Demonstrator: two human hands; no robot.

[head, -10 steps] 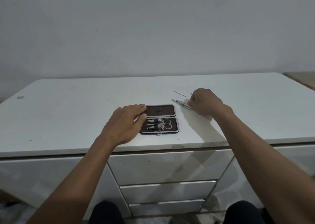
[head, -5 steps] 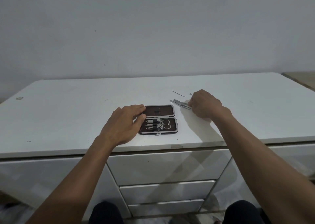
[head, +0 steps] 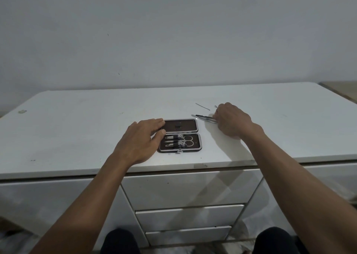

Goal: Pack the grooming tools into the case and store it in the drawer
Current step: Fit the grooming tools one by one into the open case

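Note:
A small dark-brown grooming case (head: 196,147) lies open flat on the white dresser top (head: 77,130), with clippers and scissors (head: 178,140) strapped in its near half. My left hand (head: 139,139) rests flat against the case's left edge, fingers on the lid half. My right hand (head: 230,119) sits just right of the case, fingers pinched on slim metal tools (head: 202,117) whose tips point left toward the lid. A thin metal pick (head: 202,106) lies loose on the top behind them, and another small tool tip (head: 216,106) peeks out by my right knuckles.
Below the top's front edge are three stacked white drawers (head: 189,190), all closed. A wall rises behind the dresser. A wooden surface (head: 343,88) shows at the far right. My knees are at the bottom of the view.
My right hand has edged slightly with the metal tools, their tips now nearer the lid's right corner. My left hand stays on the case.

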